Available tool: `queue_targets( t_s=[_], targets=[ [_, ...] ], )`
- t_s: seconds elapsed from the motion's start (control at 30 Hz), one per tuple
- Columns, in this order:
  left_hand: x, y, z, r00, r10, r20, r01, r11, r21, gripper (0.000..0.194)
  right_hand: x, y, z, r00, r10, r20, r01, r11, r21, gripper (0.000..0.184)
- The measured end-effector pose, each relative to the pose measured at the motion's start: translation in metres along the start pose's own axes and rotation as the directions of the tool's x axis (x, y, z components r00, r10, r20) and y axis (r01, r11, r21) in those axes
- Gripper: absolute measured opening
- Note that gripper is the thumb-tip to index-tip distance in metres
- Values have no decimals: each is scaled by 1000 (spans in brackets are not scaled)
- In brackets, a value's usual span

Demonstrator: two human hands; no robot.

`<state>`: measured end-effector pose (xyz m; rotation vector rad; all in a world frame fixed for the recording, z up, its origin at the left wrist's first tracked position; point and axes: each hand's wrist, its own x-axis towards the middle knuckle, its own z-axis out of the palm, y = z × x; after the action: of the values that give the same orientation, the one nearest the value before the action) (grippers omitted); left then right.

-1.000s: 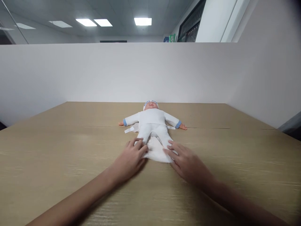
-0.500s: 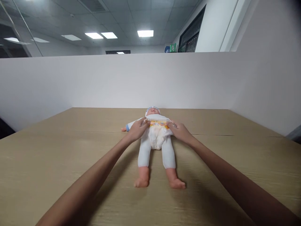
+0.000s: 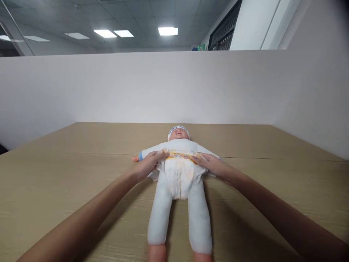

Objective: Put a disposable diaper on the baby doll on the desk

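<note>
A baby doll point(image 3: 178, 143) in a white suit and cap lies on its back on the wooden table point(image 3: 54, 174), head away from me. A white diaper point(image 3: 179, 174) with a yellow printed waistband covers its hips. My left hand point(image 3: 148, 163) rests on the diaper's left side at the waist, fingers laid over the waistband. My right hand point(image 3: 208, 163) lies on the right side of the waist, fingers stretched toward the middle. Whether either hand pinches a tab is hidden. The doll's feet are cut off by the bottom edge.
White partition walls point(image 3: 109, 87) close the table at the back and on the right. A seam runs across the tabletop point(image 3: 272, 158) behind the doll's arms. Ceiling lights show above the partition.
A second ago both hands lay flat on the diaper spread between the doll's legs. The diaper front now covers the hips, with both hands at the waistband. The doll appears nearer.
</note>
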<state>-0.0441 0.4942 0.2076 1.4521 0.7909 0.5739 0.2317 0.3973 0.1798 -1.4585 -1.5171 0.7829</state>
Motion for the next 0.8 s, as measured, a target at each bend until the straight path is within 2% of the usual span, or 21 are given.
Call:
queue_targets(
  t_s=[0.07,0.13,0.27,0.37,0.43,0.5,0.53,0.6,0.67,0.7,0.8],
  targets=[
    [-10,2,-1,998,-12,58,13,1000,-19,44,-10,-4,-3,995,45,89,-52,996,76,56],
    [-12,3,-5,999,-3,35,3,1000,5,46,-12,-6,-4,990,70,119,-87,986,145,57],
    [-5,2,-18,985,35,-167,-13,991,134,57,-13,1,-6,997,40,-63,-32,991,126,56],
    [-9,6,-22,973,88,-215,-45,979,199,49,-32,14,-12,978,-20,-206,2,996,-87,45],
    [-17,13,-14,957,171,-234,-102,954,282,42,-51,25,-16,963,-86,-256,0,948,-319,36],
    [-25,23,1,929,319,-185,-214,874,436,36,-68,35,-17,953,-150,-262,-2,865,-502,32],
    [-27,29,11,910,399,-115,-287,806,518,34,-74,40,-17,950,-178,-258,4,829,-559,31],
    [-29,39,33,854,512,93,-446,628,638,31,-81,49,-14,942,-215,-257,7,780,-626,31],
    [-24,45,54,797,539,272,-552,466,691,28,-81,55,-12,939,-214,-269,-11,763,-646,31],
    [-21,46,63,781,534,325,-570,395,720,28,-79,57,-11,941,-198,-275,-26,766,-642,30],
    [-9,40,82,795,500,342,-516,263,815,32,-75,59,-9,950,-135,-282,-62,804,-592,33]
  ],
)
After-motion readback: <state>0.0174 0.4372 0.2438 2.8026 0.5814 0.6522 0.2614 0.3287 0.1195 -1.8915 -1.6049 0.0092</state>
